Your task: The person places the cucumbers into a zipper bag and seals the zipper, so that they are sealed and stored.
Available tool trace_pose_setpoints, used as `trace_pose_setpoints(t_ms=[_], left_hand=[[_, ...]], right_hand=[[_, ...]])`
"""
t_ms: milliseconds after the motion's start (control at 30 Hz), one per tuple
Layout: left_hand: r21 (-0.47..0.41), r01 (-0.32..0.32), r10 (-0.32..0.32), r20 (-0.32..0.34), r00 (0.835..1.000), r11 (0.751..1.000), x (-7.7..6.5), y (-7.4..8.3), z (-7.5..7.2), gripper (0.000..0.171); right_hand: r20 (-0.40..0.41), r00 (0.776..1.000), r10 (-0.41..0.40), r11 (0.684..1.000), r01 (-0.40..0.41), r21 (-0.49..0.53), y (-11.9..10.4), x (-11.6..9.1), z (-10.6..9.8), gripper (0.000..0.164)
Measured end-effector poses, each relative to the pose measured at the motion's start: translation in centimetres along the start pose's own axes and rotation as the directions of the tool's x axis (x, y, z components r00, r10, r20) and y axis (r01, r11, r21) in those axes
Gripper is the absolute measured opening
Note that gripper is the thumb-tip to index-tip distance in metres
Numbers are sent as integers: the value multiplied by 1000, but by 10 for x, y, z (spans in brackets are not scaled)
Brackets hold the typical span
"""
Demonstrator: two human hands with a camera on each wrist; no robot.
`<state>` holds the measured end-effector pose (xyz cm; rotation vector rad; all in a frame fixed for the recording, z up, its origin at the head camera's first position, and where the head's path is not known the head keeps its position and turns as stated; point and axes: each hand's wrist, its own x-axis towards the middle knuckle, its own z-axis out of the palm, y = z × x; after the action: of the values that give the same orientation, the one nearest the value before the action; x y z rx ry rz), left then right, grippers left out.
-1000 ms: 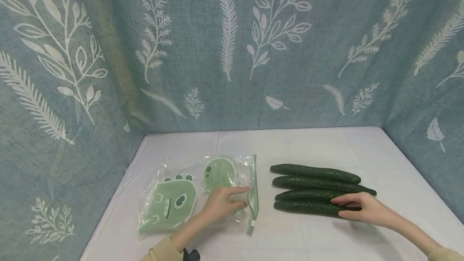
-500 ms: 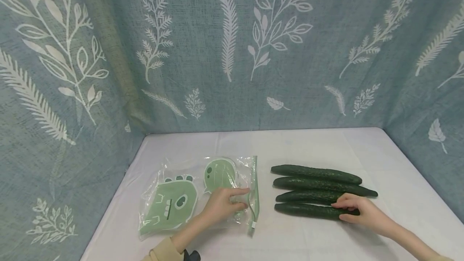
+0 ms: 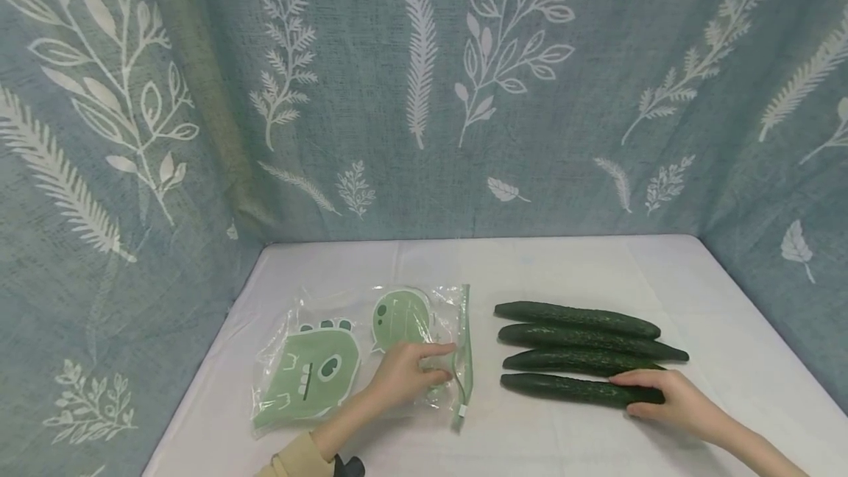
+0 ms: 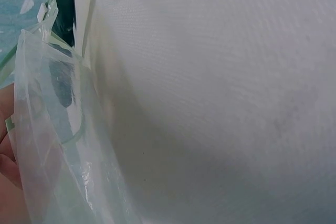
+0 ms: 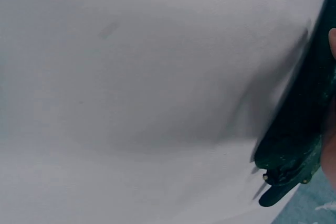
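In the head view my left hand (image 3: 404,370) lies over a clear zip bag (image 3: 433,326) with green cartoon prints, at its open right end. Its thumb and fingers hold the green-trimmed edge, which bows toward the hand. The left wrist view shows these fingers (image 4: 7,100) partly behind clear plastic. On the right, my right hand (image 3: 679,400) grips the nearest cucumber (image 3: 563,386) near its right end, fingers on the far side and thumb on the near side. That cucumber (image 5: 299,114) fills the right edge of the right wrist view; most of the hand is out of frame there.
Behind the gripped one lie three more dark green cucumbers, the farthest cucumber (image 3: 576,317) roughly parallel to the others. All rest on a white-covered table (image 3: 530,447). A blue-green curtain (image 3: 371,94) with white leaf prints stands around the back and sides.
My right hand has shifted from across the two nearest cucumbers to a grip on the front one. That cucumber's right end has moved slightly toward me. My left hand stays in place.
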<state>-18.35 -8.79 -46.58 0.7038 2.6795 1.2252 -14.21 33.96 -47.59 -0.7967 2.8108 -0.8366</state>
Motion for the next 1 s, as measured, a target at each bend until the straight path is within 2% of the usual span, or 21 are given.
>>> trace_pose_setpoints(t_ms=[133, 433, 533, 667, 833, 1000], left_hand=[[6, -7, 7, -2, 1000, 1000, 0, -1, 0, 41], [10, -19, 20, -16, 1000, 1000, 0, -2, 1, 41], [6, -12, 12, -14, 1000, 1000, -1, -2, 1, 41], [3, -10, 10, -13, 1000, 1000, -1, -1, 0, 41], [-10, -10, 10, -12, 1000, 1000, -2, -2, 0, 41], [-7, -15, 15, -13, 1000, 1000, -2, -1, 0, 41]], right_hand=[[57, 996, 62, 998, -62, 3, -2, 1, -3, 47], [112, 991, 79, 994, -87, 73, 2, 1, -7, 50], [101, 993, 58, 993, -68, 96, 3, 0, -5, 50], [56, 998, 33, 997, -36, 63, 3, -4, 0, 51], [20, 997, 79, 997, -79, -5, 1, -6, 4, 53], [-23, 995, 93, 995, -94, -28, -1, -6, 6, 49]])
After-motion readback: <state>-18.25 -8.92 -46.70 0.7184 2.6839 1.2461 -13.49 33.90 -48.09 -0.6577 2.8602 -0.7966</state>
